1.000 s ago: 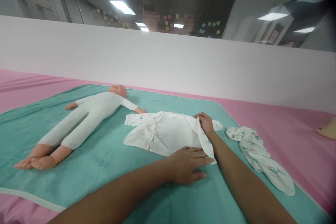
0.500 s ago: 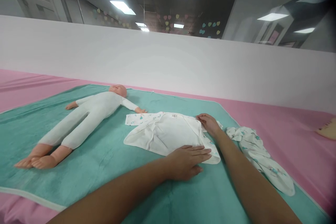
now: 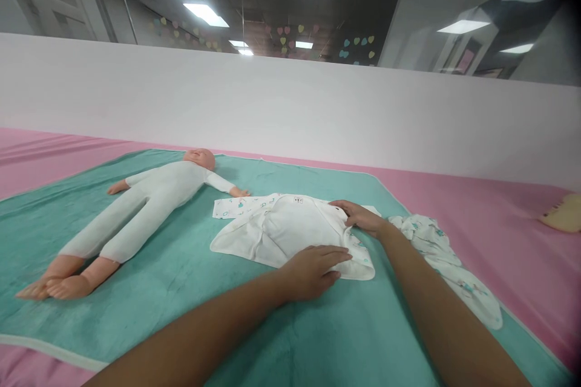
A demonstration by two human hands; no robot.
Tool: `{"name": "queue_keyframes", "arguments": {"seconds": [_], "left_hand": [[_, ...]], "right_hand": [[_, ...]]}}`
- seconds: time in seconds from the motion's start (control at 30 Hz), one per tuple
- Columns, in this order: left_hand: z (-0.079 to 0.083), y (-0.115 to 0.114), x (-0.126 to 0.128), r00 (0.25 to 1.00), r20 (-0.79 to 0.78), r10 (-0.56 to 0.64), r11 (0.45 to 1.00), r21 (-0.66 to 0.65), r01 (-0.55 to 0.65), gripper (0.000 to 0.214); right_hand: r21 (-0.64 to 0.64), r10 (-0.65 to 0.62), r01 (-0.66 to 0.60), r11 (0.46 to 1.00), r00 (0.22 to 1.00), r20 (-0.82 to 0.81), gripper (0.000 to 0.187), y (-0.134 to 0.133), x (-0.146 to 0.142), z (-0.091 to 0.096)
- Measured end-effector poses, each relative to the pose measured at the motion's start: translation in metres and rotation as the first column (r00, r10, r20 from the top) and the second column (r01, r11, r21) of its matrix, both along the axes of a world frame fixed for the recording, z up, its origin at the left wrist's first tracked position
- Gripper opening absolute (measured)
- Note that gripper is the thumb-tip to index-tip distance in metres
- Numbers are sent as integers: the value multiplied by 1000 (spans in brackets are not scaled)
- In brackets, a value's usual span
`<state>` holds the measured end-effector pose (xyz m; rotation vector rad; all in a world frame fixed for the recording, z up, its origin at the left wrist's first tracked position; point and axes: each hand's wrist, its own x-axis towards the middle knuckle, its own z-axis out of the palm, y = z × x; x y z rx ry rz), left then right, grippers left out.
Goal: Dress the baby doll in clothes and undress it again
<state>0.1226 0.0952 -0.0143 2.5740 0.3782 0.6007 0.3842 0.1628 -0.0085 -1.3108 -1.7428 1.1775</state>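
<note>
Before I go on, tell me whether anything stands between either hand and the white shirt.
Nothing visible does. The left hand lies over the lower edge of the white shirt, and the right hand is at its upper right part. The doll lies off left, the crumpled garment off right.

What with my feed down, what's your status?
Left hand on shirt, near edge; right hand on its right side. Shirt spread open. Doll to left, not blocking.
</note>
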Motion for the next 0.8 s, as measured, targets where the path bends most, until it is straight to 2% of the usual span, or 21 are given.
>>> {"name": "queue_keyframes", "arguments": {"seconds": [0.13, 0.3, 0.4, 0.5, 0.57, 0.67, 0.73, 0.8], "left_hand": [[1, 2, -2, 997, -13, 81, 996, -22, -81, 40], [1, 7, -5, 987, -27, 161, 987, -11, -162, 37], [-2, 15, -7, 969, -20, 246, 969, 11, -246, 34], [-4, 23, -10, 947, -22, 320, 947, 17, -319, 32], [-5, 26, -11, 941, -22, 336, 942, 19, -336, 31], [-4, 27, -11, 944, -19, 328, 944, 31, -327, 31], [-4, 28, -12, 945, -19, 327, 945, 37, -326, 31], [-5, 30, -12, 938, -18, 346, 938, 41, -345, 31]], "right_hand": [[44, -66, 60, 997, 987, 145, 73, -17, 7, -3], [90, -159, 141, 986, 960, 230, 69, -40, 19, -11], [139, -205, 179, 974, 958, 200, 60, -51, 23, -9], [204, -376, 352, 914, 922, 94, 36, -58, 20, 0], [235, -444, 422, 876, 894, 52, 29, -61, 12, 9], [262, -384, 349, 900, 919, 92, 34, -65, -2, 20], [218, -312, 272, 938, 932, 183, 41, -66, -9, 23], [170, -285, 243, 955, 910, 301, 45, -67, -9, 23]]}}
